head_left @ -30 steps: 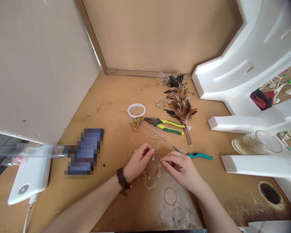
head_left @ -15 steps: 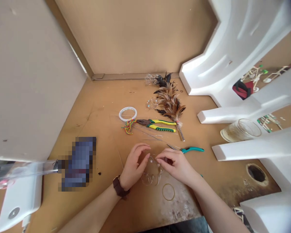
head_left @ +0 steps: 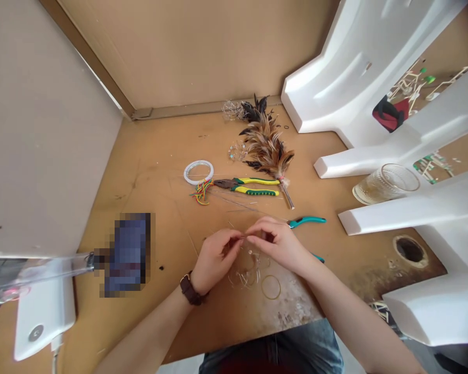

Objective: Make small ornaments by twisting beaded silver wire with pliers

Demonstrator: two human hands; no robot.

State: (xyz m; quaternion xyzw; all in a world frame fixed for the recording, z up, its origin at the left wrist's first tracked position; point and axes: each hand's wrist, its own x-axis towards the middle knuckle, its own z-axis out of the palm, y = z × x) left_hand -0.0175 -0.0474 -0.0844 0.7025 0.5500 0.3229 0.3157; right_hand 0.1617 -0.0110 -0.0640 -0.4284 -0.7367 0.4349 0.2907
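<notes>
My left hand [head_left: 217, 257], with a dark watch at the wrist, is closed in a pinch. My right hand [head_left: 277, 243] pinches too, and the fingertips of both meet at a thin wire [head_left: 243, 238]. Below the hands is a loose tangle of fine wire with clear beads [head_left: 248, 276], close over the table; whether it joins the pinched wire I cannot tell. A thin yellow ring [head_left: 271, 287] lies beside it. Teal-handled pliers [head_left: 307, 222] lie partly hidden behind my right hand.
Yellow-green pliers [head_left: 257, 187], coloured threads [head_left: 203, 192], a white ring roll [head_left: 198, 172], a feather duster [head_left: 267, 140] and a beaded wire piece [head_left: 237, 151] lie farther back. A ribbed glass [head_left: 386, 184] stands among white rack arms [head_left: 374, 215] at right. A white device [head_left: 44, 311] is at left.
My hands have come together, and the left fingers, apart before, now pinch at the wire with the right. The camera view has shifted, showing more of the table's front edge.
</notes>
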